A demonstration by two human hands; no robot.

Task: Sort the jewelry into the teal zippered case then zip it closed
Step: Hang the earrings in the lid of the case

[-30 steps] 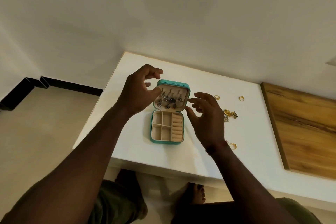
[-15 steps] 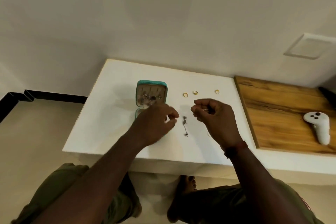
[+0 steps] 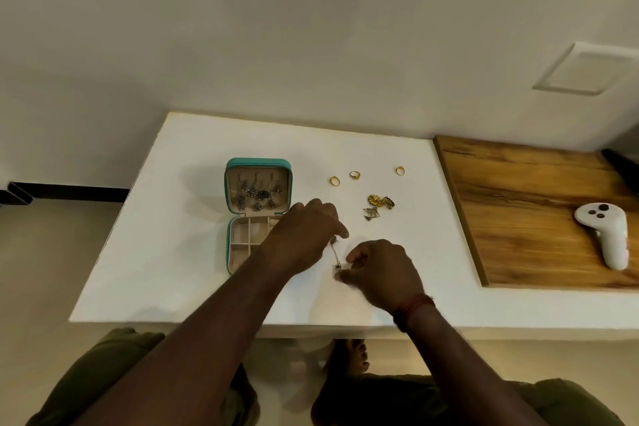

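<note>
The teal zippered case lies open on the white table, its lid upright with several dark silver pieces hanging inside. My left hand reaches across the case's tray and pinches the upper end of a thin silver earring. My right hand pinches the earring's lower end close to the table. Three gold rings lie in a row behind. A small heap of gold and silver pieces sits right of my left hand.
A wooden board lies on the right with a white controller on it. The wall runs just behind the table. My knees and a bare foot show below the table's front edge.
Both hands came down from the case lid to the table right of the case. They now hold a silver earring between them. My view shifted down and right.
</note>
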